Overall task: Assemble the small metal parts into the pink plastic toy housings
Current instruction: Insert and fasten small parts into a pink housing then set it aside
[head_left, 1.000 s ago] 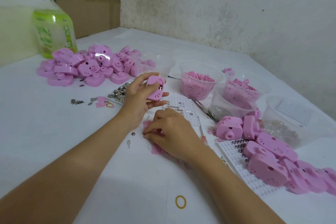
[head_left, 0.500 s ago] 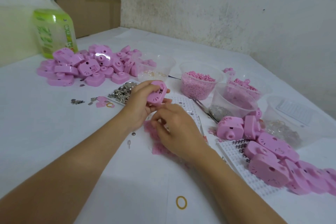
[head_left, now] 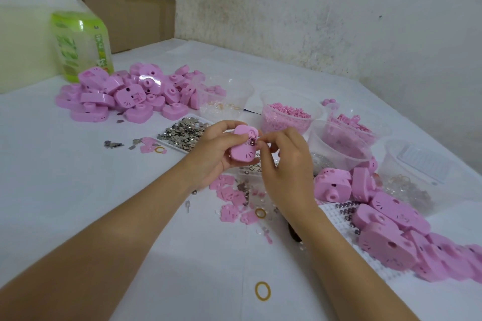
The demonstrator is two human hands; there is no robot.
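Pink plastic cat-face housings [head_left: 122, 91]: smooth, glossy. Loose silver metal parts [head_left: 182, 131]: shiny. White table cover [head_left: 78, 190]: matt. Clear plastic tubs [head_left: 339, 143].

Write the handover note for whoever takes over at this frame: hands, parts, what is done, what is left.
Left hand grips one pink housing.
Right hand pinches at the housing's slot, where a metal part glints; I cannot tell whether it is seated.
Loose metal parts lie in the tray. More housings sit in the left pile and the right pile.
Done: unclear which pile is finished.
Left: complete this insertion, then do the remaining housings.
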